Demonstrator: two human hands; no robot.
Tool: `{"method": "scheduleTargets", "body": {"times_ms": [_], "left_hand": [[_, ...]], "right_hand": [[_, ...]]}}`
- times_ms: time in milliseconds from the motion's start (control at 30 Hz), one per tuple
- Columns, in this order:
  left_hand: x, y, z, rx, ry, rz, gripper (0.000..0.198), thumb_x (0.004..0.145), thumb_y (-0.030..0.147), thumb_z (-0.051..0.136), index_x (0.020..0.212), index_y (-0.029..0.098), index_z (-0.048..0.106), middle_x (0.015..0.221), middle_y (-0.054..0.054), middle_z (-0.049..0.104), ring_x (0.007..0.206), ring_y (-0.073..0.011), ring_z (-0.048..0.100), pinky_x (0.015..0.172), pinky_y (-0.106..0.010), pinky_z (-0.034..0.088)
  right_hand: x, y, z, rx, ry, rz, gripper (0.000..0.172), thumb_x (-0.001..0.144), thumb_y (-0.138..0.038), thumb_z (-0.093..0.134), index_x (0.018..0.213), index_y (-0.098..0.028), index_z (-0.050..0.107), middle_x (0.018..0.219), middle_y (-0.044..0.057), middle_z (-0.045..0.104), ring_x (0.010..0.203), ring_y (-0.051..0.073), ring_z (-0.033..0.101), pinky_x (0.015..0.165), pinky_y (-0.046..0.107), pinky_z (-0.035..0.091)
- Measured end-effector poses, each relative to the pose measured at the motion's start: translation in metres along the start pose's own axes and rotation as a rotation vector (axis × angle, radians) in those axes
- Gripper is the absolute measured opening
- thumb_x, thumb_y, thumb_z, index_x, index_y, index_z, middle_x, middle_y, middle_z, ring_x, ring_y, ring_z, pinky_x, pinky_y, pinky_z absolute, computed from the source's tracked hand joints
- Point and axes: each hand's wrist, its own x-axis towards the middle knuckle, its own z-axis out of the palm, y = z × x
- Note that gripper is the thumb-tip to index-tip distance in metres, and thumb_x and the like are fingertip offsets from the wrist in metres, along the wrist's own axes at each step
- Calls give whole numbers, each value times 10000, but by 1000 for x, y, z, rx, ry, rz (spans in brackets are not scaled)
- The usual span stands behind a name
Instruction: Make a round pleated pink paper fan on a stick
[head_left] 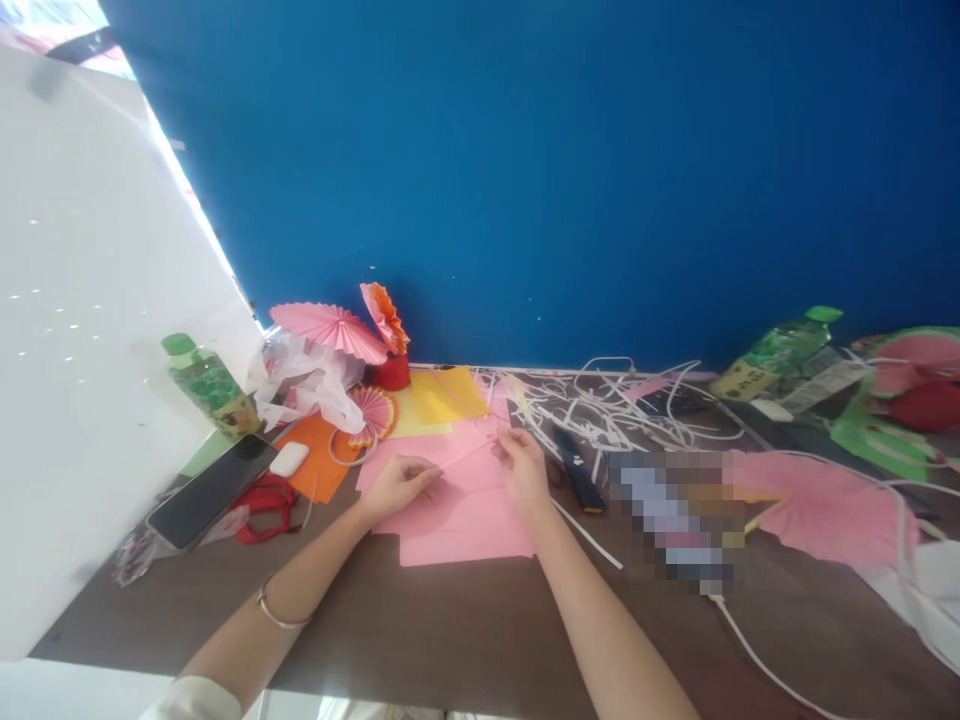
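L hand (403,486) & R hand (523,468) each pinch an end of a thin pink paper strip (469,457), stretched btwn them, over flat pink paper sheets (466,532) on the dark brown table (420,635).

**Thin pink strip (466,458) held over pink paper (457,540)**

The strip is pinched by the left hand (403,486) and the right hand (523,466). Below them, the pink paper is spread on the brown bench (420,630). Yellow paper (448,396) is laid just behind. To the right, white strips (592,418) are piled in a messy heap. To the left, a black phone (214,490) is laid near a green-capped bottle (214,387). A pink fan (330,328) is seen by the blue wall (540,180).
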Motion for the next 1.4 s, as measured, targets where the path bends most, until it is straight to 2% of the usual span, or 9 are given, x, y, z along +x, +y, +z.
{"method": "scheduleTargets", "body": {"times_ms": [233,400,567,667,833,1000,1133,1267,1400], "left_hand": [[-3,3,3,66,46,30,344,797,450,510,727,133,624,635,-43,639,568,-141,594,541,-234,455],[0,-5,-4,231,377,80,318,836,380,446,734,146,635,721,-42,661,655,-144,590,614,-236,416],[4,-9,-8,646,677,-4,269,844,307,416,741,166,620,709,-21,610,656,-136,543,580,-230,318],[6,-9,-6,749,693,-26,296,855,274,384,693,164,607,762,-30,588,697,-129,537,587,-233,294],[6,-8,-3,876,596,-45,312,823,280,416,598,151,590,693,-31,549,613,-118,492,538,-253,241],[4,-7,0,943,493,5,371,833,274,383,557,141,591,613,-37,520,554,-117,462,514,-277,197],[1,-6,1,895,521,50,401,854,265,356,534,143,565,588,-27,503,519,-105,446,503,-277,207],[-6,-2,-10,822,669,106,377,868,225,340,569,147,556,657,-28,522,602,-103,495,561,-245,305],[-15,0,-32,956,763,102,193,819,248,440,829,172,617,861,-62,576,840,-185,520,754,-297,365]], "right_hand": [[5,0,-3,-7,4,-3,235,579,-331,742,612,-168,577,573,-23,577,494,70,477,528,216,407],[5,4,-6,-149,19,-76,343,711,-434,618,908,-155,630,918,76,658,607,115,576,629,291,479],[17,7,0,-832,-53,-309,345,812,-393,471,965,-124,624,970,117,655,820,199,611,736,328,481],[43,4,17,-1209,-165,-320,271,823,-276,431,907,-129,642,899,101,666,791,190,604,738,301,459],[88,3,53,-1471,-257,-253,195,745,-160,508,867,-99,648,985,170,624,916,251,576,764,309,416],[104,5,65,-1673,-339,-109,203,727,-65,494,871,-64,636,902,214,625,862,267,599,708,312,409],[95,1,60,-1715,-439,-88,218,717,-26,477,854,-90,634,931,182,624,888,241,593,711,283,394],[66,-11,44,-1674,-446,-66,222,721,-27,446,823,-95,632,851,151,633,855,227,594,710,276,388],[30,-22,30,-1567,-425,-52,235,685,-18,469,859,-82,614,867,140,622,866,213,582,731,263,387]]}}
